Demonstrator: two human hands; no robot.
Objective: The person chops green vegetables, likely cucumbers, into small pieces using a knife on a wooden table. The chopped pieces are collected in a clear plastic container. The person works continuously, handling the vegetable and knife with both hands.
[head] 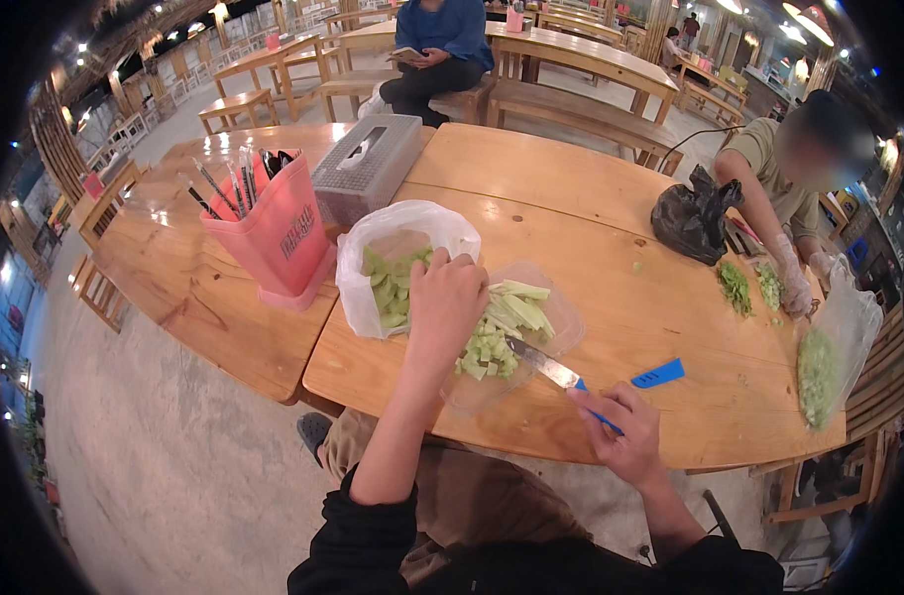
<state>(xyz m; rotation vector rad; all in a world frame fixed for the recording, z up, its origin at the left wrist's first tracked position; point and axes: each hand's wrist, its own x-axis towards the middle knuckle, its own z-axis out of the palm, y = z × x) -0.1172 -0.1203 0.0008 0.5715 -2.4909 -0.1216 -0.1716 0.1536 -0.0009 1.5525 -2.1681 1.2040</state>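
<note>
My right hand grips the blue handle of a small kitchen knife. Its blade tip rests at a heap of diced pale green vegetable. Longer cut strips lie just beyond the dice, both on a clear plastic tray or lid. Over the near right rim of an open white plastic bag is my left hand, back upward and fingers curled down. Whether it holds anything is hidden. Green vegetable pieces fill part of the bag. A blue knife sheath lies right of the tray.
Behind the bag stand a pink cutlery holder and a grey tissue box. At right, a co-worker's gloved hand is near chopped greens, a black plastic bag and a clear bag of chopped vegetable.
</note>
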